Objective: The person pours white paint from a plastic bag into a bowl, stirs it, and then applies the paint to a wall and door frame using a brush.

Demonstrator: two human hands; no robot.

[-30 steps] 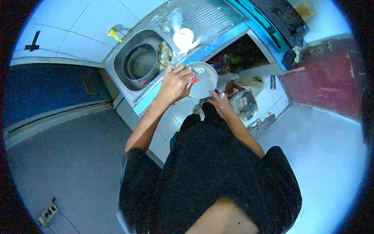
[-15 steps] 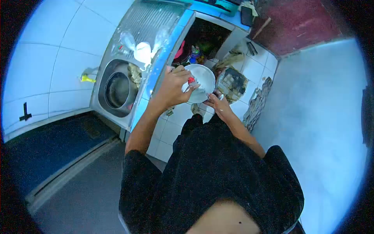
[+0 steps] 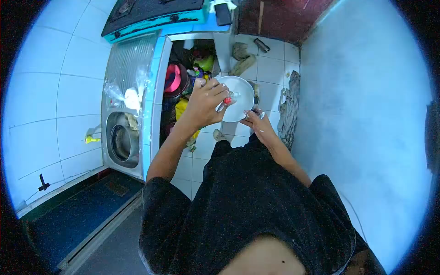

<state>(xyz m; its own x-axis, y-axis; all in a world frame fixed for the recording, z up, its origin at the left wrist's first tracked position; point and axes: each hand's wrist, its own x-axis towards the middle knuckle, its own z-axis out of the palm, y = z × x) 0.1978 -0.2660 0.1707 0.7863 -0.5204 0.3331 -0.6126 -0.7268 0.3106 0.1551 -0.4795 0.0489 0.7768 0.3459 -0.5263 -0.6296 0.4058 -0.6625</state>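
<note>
A round white bowl [image 3: 243, 95] is held out in front of my body. My right hand [image 3: 260, 126] grips its lower right rim, with the fingers partly beneath it. Over the bowl's left side, my left hand [image 3: 207, 104] is closed around a small red-and-clear item [image 3: 227, 100]; its kind is too small to make out. White specks dot the fingers of both hands. Whatever lies in the bowl is hard to tell apart from its pale inside.
To the left, a steel sink [image 3: 109, 156] holds a dark round pan [image 3: 121, 143]. A knotted plastic bag [image 3: 133, 99] rests on the drainboard. A phone [image 3: 223, 14] lies near the stove [image 3: 156, 23]. Crumpled grey cloth [image 3: 288, 110] lies along the right wall.
The view has turned, so the sink and counter sit further left and more of the stove and cupboard shows. Both hands keep their hold around the bowl, with the red-and-clear item still above it.
</note>
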